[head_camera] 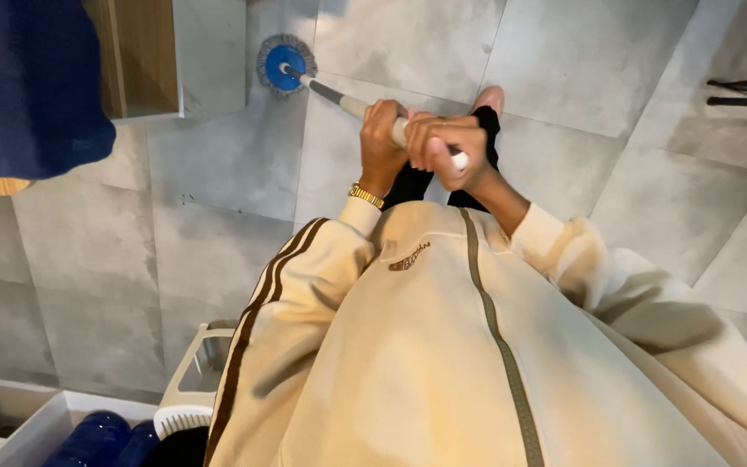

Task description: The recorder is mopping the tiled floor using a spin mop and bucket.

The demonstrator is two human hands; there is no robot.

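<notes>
Mop head (286,67) far left, hard against cabinet base (209,60). Left hand (382,138) and right hand (447,147) both clenched on handle (347,102). Risk: head snags cabinet corner, probably; foot (488,99) close under handle.

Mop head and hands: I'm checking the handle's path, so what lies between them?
Only the mop handle runs from the mop head to the left hand, over bare grey floor tiles, in the head view.

We're looking down into a home, likely a bathroom or utility corner: large grey floor tiles (218,164) are running across the whole view, a wood-fronted cabinet (144,56) is standing at the top left, and a white mop bucket (196,372) is sitting beside a white storage box (36,424).
</notes>
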